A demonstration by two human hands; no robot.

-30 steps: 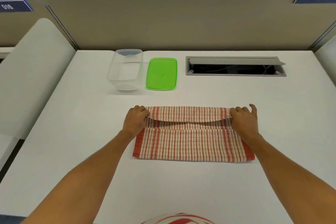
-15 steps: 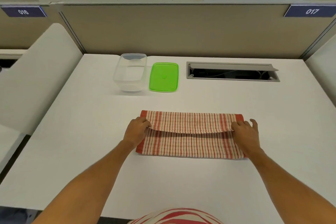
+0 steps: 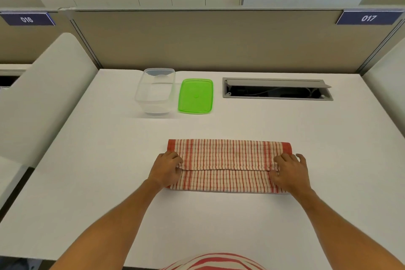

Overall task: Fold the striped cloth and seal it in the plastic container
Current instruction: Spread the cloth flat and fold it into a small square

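Note:
The red-and-cream striped cloth [image 3: 228, 155] lies on the white table [image 3: 241, 226] as a long band, its upper layer folded toward me. My left hand [image 3: 166, 169] pinches the folded edge at the cloth's left end. At the right end my right hand [image 3: 289, 171] grips the same edge. The clear plastic container [image 3: 156, 92] stands open at the back of the table. Its green lid [image 3: 195, 96] lies flat just to the right of it.
A grey cable hatch [image 3: 277, 89] is set open into the table at the back right. A beige partition [image 3: 197, 39] closes off the far edge. White side panels rise at the left and right of the table.
Both hands have drawn the folded edge of the cloth toward me, so the upper layer now covers more of the lower one. The container and lid have stayed put.

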